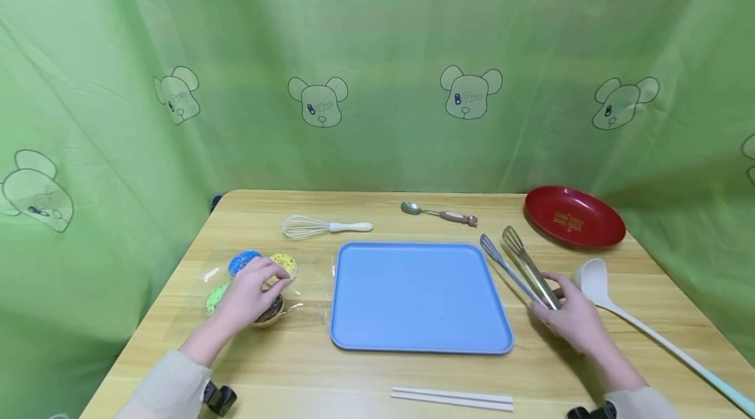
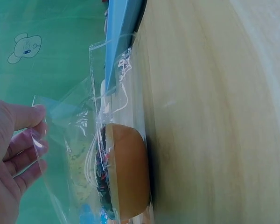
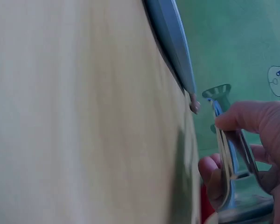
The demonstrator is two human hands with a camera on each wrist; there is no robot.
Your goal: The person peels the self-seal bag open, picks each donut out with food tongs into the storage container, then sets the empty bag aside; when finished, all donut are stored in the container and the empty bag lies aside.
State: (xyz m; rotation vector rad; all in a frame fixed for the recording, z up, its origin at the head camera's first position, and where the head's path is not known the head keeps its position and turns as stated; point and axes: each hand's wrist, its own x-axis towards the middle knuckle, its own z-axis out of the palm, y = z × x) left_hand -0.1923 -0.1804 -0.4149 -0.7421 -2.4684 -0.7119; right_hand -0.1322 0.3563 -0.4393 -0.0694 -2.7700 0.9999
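Observation:
Over the left of the table, my left hand (image 1: 250, 291) pinches the raised edge of a clear plastic bag (image 2: 60, 121) between thumb and fingers. Inside the bag lie several doughnuts with sprinkles: blue (image 1: 240, 261), yellow (image 1: 285, 263), green (image 1: 215, 298) and a dark brown one (image 1: 272, 309), partly covered by the hand. The brown one shows its tan side in the left wrist view. My right hand (image 1: 572, 317) grips metal tongs (image 1: 533, 273) near their closed end, right of the blue tray (image 1: 421, 298). The tongs' slotted ends stand apart, pointing away, with nothing between them.
A whisk (image 1: 351, 227) and a spoon (image 1: 454, 216) lie behind the tray. Back right is a red plate (image 1: 548, 202); a long-handled ladle (image 1: 594, 278) lies along the right edge. White chopsticks (image 1: 451, 399) lie in front. Green curtains (image 1: 389, 163) surround the table.

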